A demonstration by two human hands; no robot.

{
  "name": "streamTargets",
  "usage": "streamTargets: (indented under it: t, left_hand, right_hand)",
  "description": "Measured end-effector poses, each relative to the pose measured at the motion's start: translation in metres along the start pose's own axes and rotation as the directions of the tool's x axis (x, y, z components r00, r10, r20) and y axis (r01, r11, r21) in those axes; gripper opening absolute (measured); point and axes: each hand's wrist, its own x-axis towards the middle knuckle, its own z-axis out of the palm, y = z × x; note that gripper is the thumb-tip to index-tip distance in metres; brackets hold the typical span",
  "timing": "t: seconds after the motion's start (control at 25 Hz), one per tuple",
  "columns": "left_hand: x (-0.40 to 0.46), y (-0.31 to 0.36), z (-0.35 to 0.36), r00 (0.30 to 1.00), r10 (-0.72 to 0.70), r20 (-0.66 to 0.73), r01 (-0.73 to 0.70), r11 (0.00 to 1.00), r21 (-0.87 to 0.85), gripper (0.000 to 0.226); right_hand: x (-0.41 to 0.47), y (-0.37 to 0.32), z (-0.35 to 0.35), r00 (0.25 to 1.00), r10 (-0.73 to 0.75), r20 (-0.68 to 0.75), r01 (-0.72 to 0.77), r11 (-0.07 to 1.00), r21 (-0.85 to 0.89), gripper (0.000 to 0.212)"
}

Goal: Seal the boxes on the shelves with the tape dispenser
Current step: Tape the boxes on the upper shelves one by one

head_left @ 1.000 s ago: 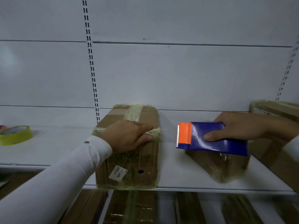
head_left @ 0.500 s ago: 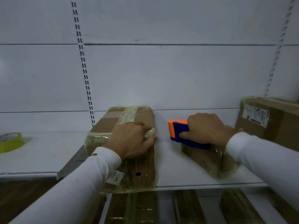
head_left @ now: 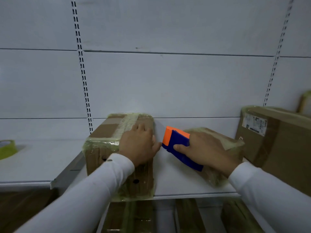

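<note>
A cardboard box (head_left: 107,132) wrapped in yellowish tape stands on the white shelf (head_left: 175,180) at the centre. My left hand (head_left: 139,145) lies flat on its top right edge, pressing on it. My right hand (head_left: 203,148) grips a blue tape dispenser (head_left: 181,147) with an orange front, just right of the box and close to my left hand's fingertips. Beneath my right hand sits a smaller tape-wrapped box (head_left: 223,140), partly hidden.
A larger labelled cardboard box (head_left: 276,137) stands at the right, with another behind it. A yellow-green tape roll (head_left: 7,148) lies on the left shelf section. More boxes (head_left: 133,216) sit on the shelf below. The white slotted back panel (head_left: 168,81) rises behind.
My right hand has brought the dispenser left, toward the taped box, and tilted it. My left hand stays on the box top. The view has shifted right.
</note>
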Motion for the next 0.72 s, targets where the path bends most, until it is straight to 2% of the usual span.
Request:
streamTargets:
  t: [0.08, 0.16, 0.24, 0.44, 0.52, 0.72]
  left_hand:
    - [-0.005, -0.012, -0.014, 0.997, 0.061, 0.044, -0.058, 0.995, -0.078, 0.059]
    - [-0.014, -0.03, -0.023, 0.993, 0.109, 0.036, -0.109, 0.994, -0.01, 0.074]
    - [-0.023, -0.05, -0.023, 0.994, 0.105, 0.027, -0.106, 0.993, 0.059, 0.086]
    - [-0.039, -0.067, -0.003, 0.999, 0.041, 0.0, -0.041, 0.998, 0.042, 0.067]
    - [-0.038, -0.065, 0.0, 0.999, 0.048, -0.015, -0.047, 0.997, 0.066, 0.067]
    - [-0.037, -0.068, 0.004, 0.998, 0.05, -0.044, -0.046, 0.995, 0.089, 0.078]
  right_hand:
    - [-0.002, -0.003, 0.019, 0.999, 0.029, 0.035, -0.032, 0.996, 0.089, 0.054]
    - [-0.005, -0.009, 0.04, 0.992, 0.061, 0.113, -0.078, 0.985, 0.152, 0.05]
    - [-0.005, -0.014, 0.059, 0.989, 0.076, 0.129, -0.095, 0.984, 0.152, 0.05]
    - [0.003, -0.013, 0.104, 0.983, 0.089, 0.163, -0.102, 0.992, 0.074, 0.049]
    - [0.006, -0.012, 0.121, 0.978, 0.1, 0.183, -0.107, 0.994, 0.031, 0.045]
    - [0.019, -0.021, 0.143, 0.992, 0.059, 0.111, -0.062, 0.998, 0.025, 0.031]
